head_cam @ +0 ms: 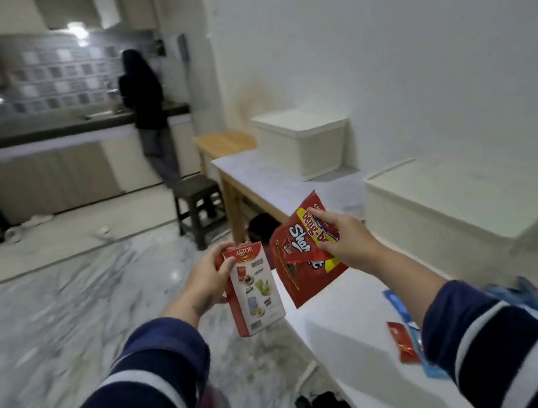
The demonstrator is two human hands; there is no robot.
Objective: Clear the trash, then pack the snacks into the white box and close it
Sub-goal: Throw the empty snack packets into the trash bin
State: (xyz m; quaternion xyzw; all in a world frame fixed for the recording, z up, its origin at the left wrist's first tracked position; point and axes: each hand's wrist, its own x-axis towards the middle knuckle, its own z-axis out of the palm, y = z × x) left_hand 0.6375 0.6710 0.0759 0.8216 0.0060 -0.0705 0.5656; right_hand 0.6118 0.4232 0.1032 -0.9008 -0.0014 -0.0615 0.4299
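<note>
The left hand [206,274] grips a red and white cardboard Astor snack box [253,287] by its upper side, fingers curled round it. The right hand [342,240] pinches a red plastic Beng-Beng snack bag [304,268] together with a small red wrapper, both held above the edge of the white table [343,324]. Two closed white plastic boxes, one near [452,212] and one farther [303,140], stand by the wall. Red [403,345] and blue [401,304] wrappers lie on the table near the right sleeve.

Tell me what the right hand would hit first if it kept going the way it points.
The right hand, gripping the red snack bag, points forward and left. Beyond the bag, the line probably meets the table edge, then the dark stool. Depth is unclear.
</note>
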